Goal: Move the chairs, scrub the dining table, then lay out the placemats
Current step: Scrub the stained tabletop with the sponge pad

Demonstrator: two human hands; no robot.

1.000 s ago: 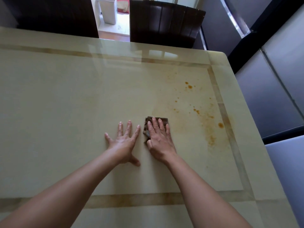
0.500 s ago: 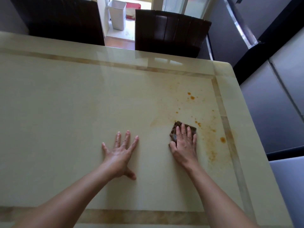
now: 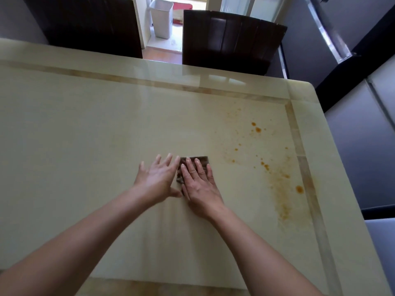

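A glossy cream dining table (image 3: 85,129) with a tan inlaid border fills the view. My right hand (image 3: 199,184) lies flat on a small dark brown scrub cloth (image 3: 202,160), pressing it onto the tabletop near the middle. My left hand (image 3: 158,178) rests flat beside it with fingers spread, its thumb touching the right hand. Orange stains (image 3: 280,182) and small spots (image 3: 256,128) mark the table's right part, to the right of the cloth. Two dark wooden chairs (image 3: 230,41) (image 3: 85,24) stand behind the far edge.
A white bin (image 3: 161,18) stands on the floor in the doorway beyond the chairs. Grey cabinet fronts (image 3: 359,150) run along the table's right side, close to its edge. The table's right corner (image 3: 303,86) is rounded.
My right hand has slid the cloth back to the left, away from the stains, until it meets my left hand. The camera has tilted slightly.
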